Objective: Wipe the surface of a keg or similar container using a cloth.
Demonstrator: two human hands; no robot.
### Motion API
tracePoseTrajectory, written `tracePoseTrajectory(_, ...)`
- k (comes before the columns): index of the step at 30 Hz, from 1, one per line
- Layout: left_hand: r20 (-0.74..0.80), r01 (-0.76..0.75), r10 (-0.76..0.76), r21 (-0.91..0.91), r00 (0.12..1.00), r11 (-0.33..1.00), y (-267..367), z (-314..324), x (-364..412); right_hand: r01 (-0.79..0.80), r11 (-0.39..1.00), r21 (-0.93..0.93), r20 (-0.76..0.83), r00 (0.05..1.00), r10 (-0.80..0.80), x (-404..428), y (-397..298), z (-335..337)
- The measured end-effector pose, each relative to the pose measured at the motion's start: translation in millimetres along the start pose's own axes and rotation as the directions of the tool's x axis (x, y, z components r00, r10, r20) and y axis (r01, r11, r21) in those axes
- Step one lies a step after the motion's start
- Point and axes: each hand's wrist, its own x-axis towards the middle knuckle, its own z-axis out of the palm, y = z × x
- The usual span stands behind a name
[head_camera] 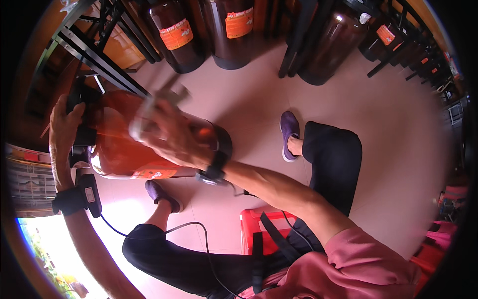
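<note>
A large reddish-brown jar [123,138] with an orange label is in front of me at the left, its dark base towards the middle of the view. Whether it stands upright or leans is hard to tell. My left hand [65,123] grips the black cap [84,136] at its top. Over the jar's side, my right hand [168,130] holds a pale greyish cloth [143,119]. Both hand and cloth are blurred, and they cover part of the jar. Each wrist wears a black strapped device with a cable.
More dark jars, such as a labelled jar [175,41] and another jar [239,33], stand beyond, among black metal legs [295,41]. A red plastic stool [248,228] is beneath me. My purple shoes rest on the tiled floor [254,97]. A black cable [205,239] crosses my lap.
</note>
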Motion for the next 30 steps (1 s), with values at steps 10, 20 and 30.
tracePoseTrajectory(10, -0.059, 0.030, -0.030, 0.009, 0.998, 0.999, -44, 11, 23, 0.127, 0.974, -0.186, 0.021, 0.992, -0.125, 11, 43, 9)
tracePoseTrajectory(20, -0.005, 0.092, -0.092, 0.032, 0.996, 0.995, -89, -6, 32, -0.591, 0.803, -0.074, 0.043, 0.803, 0.595, -123, 153, -73)
tracePoseTrajectory(30, 0.032, 0.200, -0.207, 0.157, 0.978, 0.967, -39, 2, 25, -0.036, 0.943, -0.330, -0.070, 0.997, 0.013, -34, 9, 37)
